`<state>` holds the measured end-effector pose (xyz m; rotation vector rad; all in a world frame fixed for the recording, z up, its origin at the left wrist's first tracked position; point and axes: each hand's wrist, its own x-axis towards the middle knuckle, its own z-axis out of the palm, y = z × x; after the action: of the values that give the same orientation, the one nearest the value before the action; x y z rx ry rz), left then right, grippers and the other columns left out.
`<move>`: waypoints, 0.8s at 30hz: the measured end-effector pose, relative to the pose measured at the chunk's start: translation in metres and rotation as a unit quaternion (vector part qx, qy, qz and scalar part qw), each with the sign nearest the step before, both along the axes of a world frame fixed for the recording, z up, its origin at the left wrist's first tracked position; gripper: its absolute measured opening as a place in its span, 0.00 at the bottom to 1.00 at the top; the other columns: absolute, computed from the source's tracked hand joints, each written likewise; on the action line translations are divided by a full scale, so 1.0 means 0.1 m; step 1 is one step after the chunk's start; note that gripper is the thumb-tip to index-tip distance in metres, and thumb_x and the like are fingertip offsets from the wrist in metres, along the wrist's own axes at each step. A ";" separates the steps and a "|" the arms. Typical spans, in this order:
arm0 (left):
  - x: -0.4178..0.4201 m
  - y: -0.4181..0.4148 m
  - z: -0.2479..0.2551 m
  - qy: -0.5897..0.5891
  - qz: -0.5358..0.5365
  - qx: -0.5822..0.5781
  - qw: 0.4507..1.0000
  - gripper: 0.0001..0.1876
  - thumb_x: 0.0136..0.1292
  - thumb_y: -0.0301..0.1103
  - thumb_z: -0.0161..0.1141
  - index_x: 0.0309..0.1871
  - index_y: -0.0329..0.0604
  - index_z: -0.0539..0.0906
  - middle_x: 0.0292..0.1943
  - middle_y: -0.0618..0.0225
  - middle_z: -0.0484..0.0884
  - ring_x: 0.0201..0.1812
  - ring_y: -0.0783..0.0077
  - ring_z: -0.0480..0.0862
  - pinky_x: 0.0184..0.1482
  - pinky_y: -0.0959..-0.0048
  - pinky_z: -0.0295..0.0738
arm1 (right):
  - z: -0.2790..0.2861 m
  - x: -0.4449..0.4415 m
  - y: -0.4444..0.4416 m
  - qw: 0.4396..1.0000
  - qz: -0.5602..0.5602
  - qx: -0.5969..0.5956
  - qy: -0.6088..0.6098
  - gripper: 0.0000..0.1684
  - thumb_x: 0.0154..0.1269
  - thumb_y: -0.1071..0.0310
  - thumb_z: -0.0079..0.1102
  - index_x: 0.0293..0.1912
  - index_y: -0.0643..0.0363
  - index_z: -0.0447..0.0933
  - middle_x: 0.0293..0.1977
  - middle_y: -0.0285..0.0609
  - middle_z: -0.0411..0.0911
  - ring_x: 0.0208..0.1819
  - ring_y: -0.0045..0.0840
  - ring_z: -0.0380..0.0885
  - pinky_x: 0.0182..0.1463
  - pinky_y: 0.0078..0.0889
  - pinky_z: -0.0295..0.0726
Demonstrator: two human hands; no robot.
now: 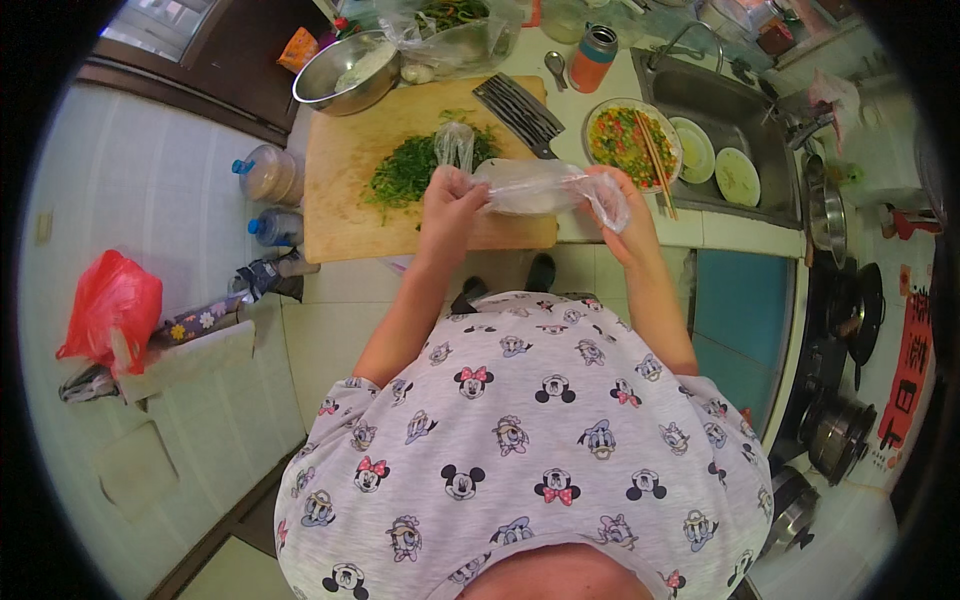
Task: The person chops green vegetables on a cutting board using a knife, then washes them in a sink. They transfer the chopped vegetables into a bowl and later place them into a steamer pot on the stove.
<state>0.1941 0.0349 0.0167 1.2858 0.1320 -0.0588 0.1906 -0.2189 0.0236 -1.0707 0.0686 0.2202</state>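
A clear plastic bag [529, 186] with something whitish in it is stretched between both hands above the front right edge of a wooden cutting board [345, 232]. My left hand [454, 206] grips its left end, where a loose loop of plastic stands up. On the other end, my right hand [616, 214] holds the bunched plastic. Chopped green leaves [409, 166] lie on the board behind my left hand. A cleaver with a dark patterned blade [517, 112] rests on the board's back right part, its handle pointing toward the bag. What exactly the bag contains cannot be told.
A steel bowl [307, 88] and a bag of greens [469, 49] stand behind. A plate of diced vegetables [626, 139] with chopsticks [654, 154], a spoon [556, 69] and an orange flask [592, 60] are on the counter. The sink [765, 135] holds plates; the stove is at far right.
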 end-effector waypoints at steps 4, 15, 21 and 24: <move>0.07 -0.02 0.12 0.003 -0.009 -0.107 0.994 0.11 0.61 0.27 0.63 0.38 0.41 0.70 0.31 0.71 0.73 0.33 0.80 0.74 0.38 0.76 0.76 | 0.05 0.05 0.28 1.000 -0.012 -0.020 -0.019 0.17 0.66 0.73 0.55 0.54 0.61 0.71 0.47 0.40 0.77 0.49 0.26 0.77 0.54 0.29 0.76; 0.45 0.00 1.08 -0.244 -0.128 -0.076 0.958 0.35 0.58 0.38 0.68 0.65 0.43 0.62 0.59 0.57 0.69 0.60 0.63 0.71 0.60 0.64 0.68 | 1.05 0.24 0.56 0.939 -0.093 -0.293 -0.155 0.10 0.66 0.67 0.58 0.43 0.61 0.81 0.25 0.29 0.74 0.26 0.09 0.68 0.28 0.16 0.64; 0.44 -0.70 0.53 -0.176 -0.327 -0.133 0.919 0.42 0.67 0.57 0.52 0.74 0.43 0.48 0.73 0.60 0.53 0.72 0.59 0.57 0.71 0.54 0.54 | 2.01 0.19 0.24 0.963 -0.140 -0.177 -0.146 0.10 0.65 0.65 0.61 0.41 0.63 0.80 0.32 0.30 0.77 0.32 0.12 0.72 0.34 0.18 0.70; 0.38 -1.44 0.73 -0.096 -0.331 -0.336 0.876 0.36 0.68 0.48 0.54 0.73 0.48 0.51 0.70 0.63 0.59 0.69 0.59 0.61 0.70 0.57 0.58 | 2.39 0.17 -0.04 0.975 -0.146 -0.099 -0.139 0.14 0.65 0.65 0.61 0.47 0.62 0.77 0.38 0.33 0.77 0.37 0.14 0.74 0.40 0.19 0.73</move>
<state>0.2324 -0.1096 0.0893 0.5796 -0.4769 -0.5206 0.2072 -0.2226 0.2625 -1.2657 -0.0046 -0.2063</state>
